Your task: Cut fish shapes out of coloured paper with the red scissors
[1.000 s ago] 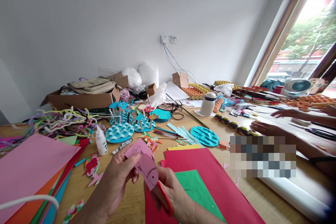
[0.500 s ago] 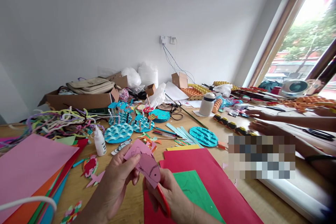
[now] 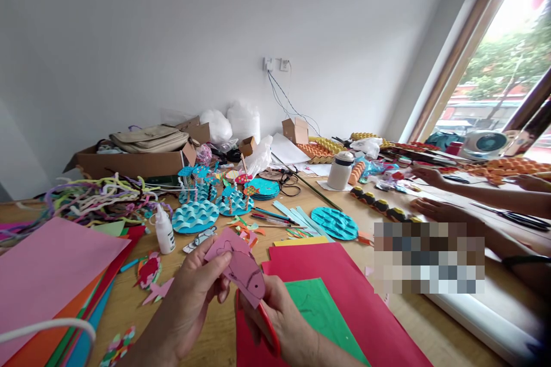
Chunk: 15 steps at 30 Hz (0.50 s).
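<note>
Between the thumb and fingers of my left hand (image 3: 200, 284) is a piece of pink paper (image 3: 243, 269) with a fish outline drawn on it in dark lines. My right hand (image 3: 279, 309) is closed round the red handles of a pair of scissors (image 3: 269, 330), just below the paper's lower right end. The scissor blades are hidden behind the paper. Under my right hand lie a large red sheet (image 3: 331, 264) and a green sheet (image 3: 316, 304) with faint drawn lines.
A white glue bottle (image 3: 164, 232) stands left of my hands, beside coloured paper sheets (image 3: 51, 275). Blue wavy discs (image 3: 195, 218), pens (image 3: 275, 219) and paper scraps lie ahead. At right, another person's arms (image 3: 451, 215) rest over the table near an egg-carton strip (image 3: 379, 205).
My hands, the pink paper and the scissors hold almost the same pose. The other person's farther hand at right has shifted slightly to the right.
</note>
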Each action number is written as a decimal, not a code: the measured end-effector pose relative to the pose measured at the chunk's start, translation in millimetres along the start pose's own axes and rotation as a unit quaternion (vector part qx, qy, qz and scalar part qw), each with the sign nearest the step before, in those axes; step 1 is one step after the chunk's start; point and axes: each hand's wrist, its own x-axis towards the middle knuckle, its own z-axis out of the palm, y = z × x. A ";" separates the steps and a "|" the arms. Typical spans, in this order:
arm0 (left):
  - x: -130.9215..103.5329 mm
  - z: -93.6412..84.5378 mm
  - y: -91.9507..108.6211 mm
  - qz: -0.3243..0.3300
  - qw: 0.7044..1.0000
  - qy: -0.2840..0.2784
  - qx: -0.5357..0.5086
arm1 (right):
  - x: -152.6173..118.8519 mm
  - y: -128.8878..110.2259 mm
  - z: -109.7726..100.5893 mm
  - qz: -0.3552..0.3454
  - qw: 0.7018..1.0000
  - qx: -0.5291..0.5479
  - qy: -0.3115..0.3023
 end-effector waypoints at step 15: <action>-1.0 0.9 -1.3 -0.007 1.000 -0.021 -0.002 | -0.3 -2.0 4.4 0.010 0.999 0.009 0.035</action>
